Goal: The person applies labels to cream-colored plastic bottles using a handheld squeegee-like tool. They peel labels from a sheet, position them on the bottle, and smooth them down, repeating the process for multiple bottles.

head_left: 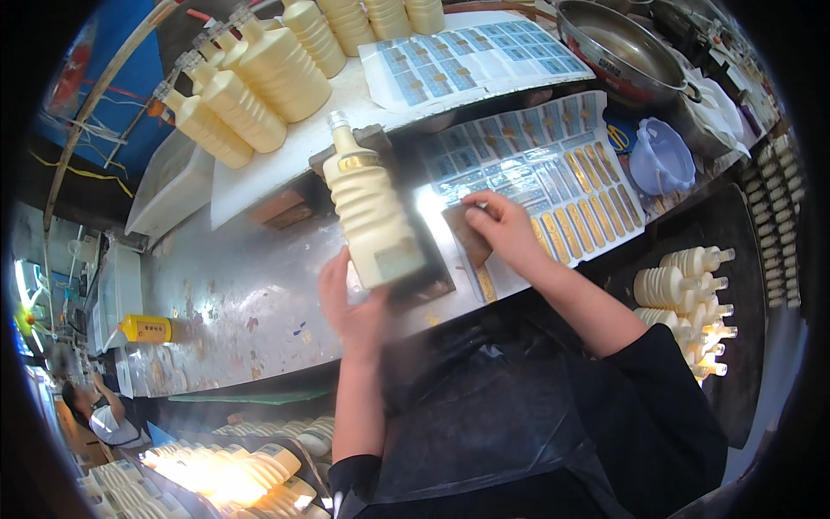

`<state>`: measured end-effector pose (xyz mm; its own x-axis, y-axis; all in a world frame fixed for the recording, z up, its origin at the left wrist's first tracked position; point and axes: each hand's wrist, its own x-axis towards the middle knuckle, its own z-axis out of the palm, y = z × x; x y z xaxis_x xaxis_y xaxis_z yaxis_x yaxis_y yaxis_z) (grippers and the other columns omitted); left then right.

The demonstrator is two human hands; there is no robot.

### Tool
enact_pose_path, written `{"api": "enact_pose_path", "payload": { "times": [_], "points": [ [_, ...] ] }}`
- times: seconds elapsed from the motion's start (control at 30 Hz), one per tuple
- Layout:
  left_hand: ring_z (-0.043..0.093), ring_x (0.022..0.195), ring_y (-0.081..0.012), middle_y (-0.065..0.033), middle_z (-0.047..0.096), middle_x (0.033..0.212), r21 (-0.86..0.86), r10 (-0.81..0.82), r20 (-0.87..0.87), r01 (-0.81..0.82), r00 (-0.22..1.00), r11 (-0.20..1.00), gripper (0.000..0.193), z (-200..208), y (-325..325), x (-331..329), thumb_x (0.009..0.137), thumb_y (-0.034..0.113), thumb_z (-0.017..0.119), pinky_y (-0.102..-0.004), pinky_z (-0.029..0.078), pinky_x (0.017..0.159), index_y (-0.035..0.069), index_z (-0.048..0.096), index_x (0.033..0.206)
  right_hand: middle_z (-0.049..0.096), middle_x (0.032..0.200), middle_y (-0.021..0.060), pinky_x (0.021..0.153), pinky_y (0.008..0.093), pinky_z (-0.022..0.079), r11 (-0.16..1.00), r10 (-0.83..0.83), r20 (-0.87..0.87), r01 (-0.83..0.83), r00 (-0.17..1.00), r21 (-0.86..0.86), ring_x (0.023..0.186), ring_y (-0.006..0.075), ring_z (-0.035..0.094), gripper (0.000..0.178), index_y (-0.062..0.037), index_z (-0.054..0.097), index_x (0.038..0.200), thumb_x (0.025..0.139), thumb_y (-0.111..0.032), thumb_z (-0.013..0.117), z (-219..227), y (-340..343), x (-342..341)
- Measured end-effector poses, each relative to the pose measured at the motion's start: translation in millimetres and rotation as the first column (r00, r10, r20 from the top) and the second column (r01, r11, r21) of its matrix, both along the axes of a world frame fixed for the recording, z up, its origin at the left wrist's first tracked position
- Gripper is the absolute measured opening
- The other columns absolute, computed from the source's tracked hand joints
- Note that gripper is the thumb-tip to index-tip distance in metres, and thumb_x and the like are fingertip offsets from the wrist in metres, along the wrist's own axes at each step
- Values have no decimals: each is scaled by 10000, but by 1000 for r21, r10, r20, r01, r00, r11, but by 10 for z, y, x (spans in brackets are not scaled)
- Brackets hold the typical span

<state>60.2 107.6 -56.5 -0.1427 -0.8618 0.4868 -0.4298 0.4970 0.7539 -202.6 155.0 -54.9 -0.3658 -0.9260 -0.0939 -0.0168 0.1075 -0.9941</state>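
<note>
A cream bottle point(367, 203) with a ribbed body and clear neck lies on a dark cradle point(373, 140), its neck pointing away from me. It carries a gold band near the shoulder and a greyish-blue label patch near the base. My left hand point(353, 307) is at the bottle's lower left side, close to its base; motion smears its fingers, so its grip does not show clearly. To the right, my right hand point(510, 233) pinches a flat brown scraper-like piece point(467, 235) over the edge of a label sheet point(519, 164) with blue and gold stickers.
Several cream bottles point(285, 69) stand on the white shelf at the back, beside another blue label sheet point(471, 56). A metal pan point(622, 43), lilac bucket point(661, 160) and yellow scissors point(617, 138) sit at right. A yellow bottle point(145, 329) lies left. More bottles point(683, 294) are low right.
</note>
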Motion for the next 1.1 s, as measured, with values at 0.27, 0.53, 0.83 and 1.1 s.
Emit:
{"api": "enact_pose_path", "payload": {
  "times": [0.27, 0.53, 0.83, 1.1],
  "points": [
    [570, 1173, -353, -139, 606, 1248, -281, 64, 239, 6, 969, 960, 709, 185, -30, -255, 631, 90, 890, -468, 456, 1003, 93, 649, 1298, 713, 854, 47, 700, 288, 517, 975, 50, 104, -71, 993, 211, 802, 115, 654, 250, -14, 757, 931, 966, -228, 632, 218, 282, -489],
    [586, 1149, -365, -137, 607, 1250, -282, -28, 455, 174, 890, 943, 690, 295, -37, -271, 606, 74, 875, -479, 480, 993, 115, 692, 1269, 726, 949, 113, 730, 395, 570, 935, 286, -799, -337, 528, 111, 850, 304, 712, 152, -60, 756, 994, 932, -180, 687, 95, 875, -340],
    [615, 1085, -358, -139, 639, 1184, -367, -43, 411, 209, 911, 907, 471, 450, 258, -439, 768, 163, 825, -470, 483, 943, 68, 699, 1212, 658, 1096, 160, 763, 454, 572, 957, 273, -878, -204, 394, 206, 881, 382, 695, 284, -16, 668, 1146, 869, -39, 610, -13, 193, -383],
    [656, 884, -261, -50, 678, 944, -119, -583, 515, 725, 629, 678, 288, 187, 401, -845, 718, 48, 772, -399, 526, 813, 91, 690, 991, 628, 1161, 205, 787, 454, 580, 886, 448, -844, -276, 296, 373, 932, 394, 699, 269, 22, 651, 1071, 802, 23, 645, 68, -13, -261]
  ]
}}
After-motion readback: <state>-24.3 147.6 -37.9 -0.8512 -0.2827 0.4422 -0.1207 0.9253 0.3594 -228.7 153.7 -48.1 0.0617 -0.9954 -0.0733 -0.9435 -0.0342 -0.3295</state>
